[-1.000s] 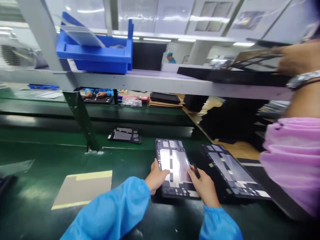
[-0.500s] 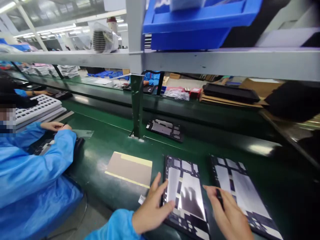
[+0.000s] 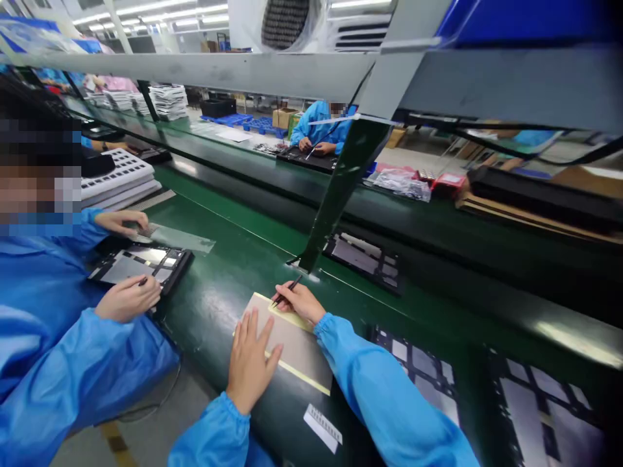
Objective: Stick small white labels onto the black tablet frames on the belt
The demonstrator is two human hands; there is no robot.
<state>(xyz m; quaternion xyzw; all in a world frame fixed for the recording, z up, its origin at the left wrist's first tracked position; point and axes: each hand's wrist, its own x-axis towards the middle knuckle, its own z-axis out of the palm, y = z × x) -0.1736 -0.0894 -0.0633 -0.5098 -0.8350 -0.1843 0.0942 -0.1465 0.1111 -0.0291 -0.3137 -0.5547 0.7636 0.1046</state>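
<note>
My left hand (image 3: 250,363) lies with its fingers spread on a tan sheet (image 3: 306,357) that has yellow strips along its edges. In my right hand (image 3: 302,303) is a pair of dark tweezers (image 3: 287,292), their tips down at the yellow strip on the sheet's far edge. Whether the tips grip anything is too small to tell. Beyond my right sleeve, and partly hidden by it, lies a black device frame (image 3: 428,366) with silvery panels. A similar device frame (image 3: 545,402) rests farther right. Near the sheet's front corner is a small white label strip (image 3: 322,428).
A green post (image 3: 341,194) rises behind the sheet to a grey shelf (image 3: 219,71). Another device frame (image 3: 363,256) lies behind that post. On the left, a co-worker's hands (image 3: 129,295) work over a device frame (image 3: 170,259); white trays (image 3: 117,175) are stacked beyond.
My view has swung left. Both hands have left the device frame for the tan sheet: the left now rests flat on it, the right has brought the tweezers to its yellow far edge.
</note>
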